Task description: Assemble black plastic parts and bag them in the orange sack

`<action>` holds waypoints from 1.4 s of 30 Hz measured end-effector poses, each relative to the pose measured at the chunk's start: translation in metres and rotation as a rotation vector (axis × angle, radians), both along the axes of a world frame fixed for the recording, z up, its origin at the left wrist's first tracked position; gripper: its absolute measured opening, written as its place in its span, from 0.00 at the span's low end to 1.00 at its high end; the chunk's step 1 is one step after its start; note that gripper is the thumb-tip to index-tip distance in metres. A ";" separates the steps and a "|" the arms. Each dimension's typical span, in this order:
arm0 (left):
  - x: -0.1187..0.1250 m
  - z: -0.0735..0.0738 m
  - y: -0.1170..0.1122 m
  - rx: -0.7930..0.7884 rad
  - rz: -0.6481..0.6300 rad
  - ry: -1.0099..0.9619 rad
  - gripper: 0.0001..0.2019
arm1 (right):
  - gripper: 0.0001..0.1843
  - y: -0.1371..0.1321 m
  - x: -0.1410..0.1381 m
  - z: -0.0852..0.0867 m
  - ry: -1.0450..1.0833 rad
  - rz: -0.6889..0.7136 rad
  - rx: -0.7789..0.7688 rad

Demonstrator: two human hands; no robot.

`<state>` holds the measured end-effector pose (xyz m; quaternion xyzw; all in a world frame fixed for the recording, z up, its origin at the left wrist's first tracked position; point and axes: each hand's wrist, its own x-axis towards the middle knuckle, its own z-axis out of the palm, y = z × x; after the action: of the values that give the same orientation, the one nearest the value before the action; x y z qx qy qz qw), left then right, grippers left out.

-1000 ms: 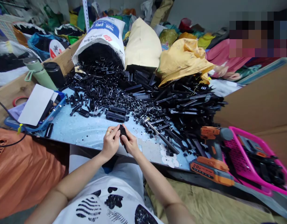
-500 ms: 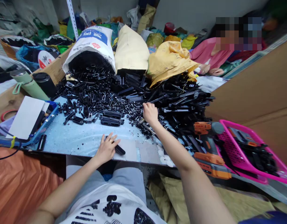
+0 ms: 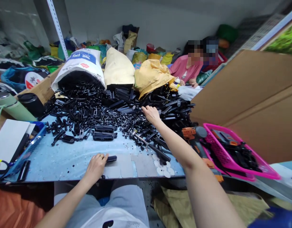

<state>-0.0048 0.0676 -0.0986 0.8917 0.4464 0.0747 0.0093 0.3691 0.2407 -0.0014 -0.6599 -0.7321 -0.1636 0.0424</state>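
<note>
My left hand (image 3: pixel 95 166) rests near the table's front edge, its fingers closed over a small black plastic part (image 3: pixel 110 158) that sticks out to the right. My right hand (image 3: pixel 151 113) is stretched far forward into the big heap of black plastic parts (image 3: pixel 108 104), fingers curled down among the pieces. What those fingers hold, if anything, is hidden. A hammer (image 3: pixel 149 145) with a black handle lies between my two hands.
Three sacks, white (image 3: pixel 77 65), cream (image 3: pixel 118 68) and yellow (image 3: pixel 152 76), spill parts at the back. An orange cordless drill (image 3: pixel 195 137) and a pink basket (image 3: pixel 233 150) sit at right. A blue tray (image 3: pixel 20 142) and a green bottle (image 3: pixel 10 106) stand left. Another person in pink (image 3: pixel 183 68) sits behind.
My right hand has reached further back into the heap. My left hand with the black part has slid left and nearer the front edge. The camera has tilted up.
</note>
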 end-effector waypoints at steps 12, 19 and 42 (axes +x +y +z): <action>0.016 0.009 0.017 -0.324 -0.152 -0.132 0.17 | 0.18 -0.183 -0.115 -0.059 0.181 0.635 -0.626; 0.026 0.020 0.015 -0.341 -0.133 -0.134 0.30 | 0.21 -0.199 -0.126 -0.079 0.135 0.455 -0.506; 0.035 0.020 0.026 -0.002 -0.056 -0.361 0.28 | 0.21 -0.186 -0.102 -0.118 0.259 0.414 -0.086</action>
<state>0.0300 0.0932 -0.0782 0.8758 0.4126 0.2328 0.0925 0.2674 0.0552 -0.1190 -0.5125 -0.8464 -0.0342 0.1406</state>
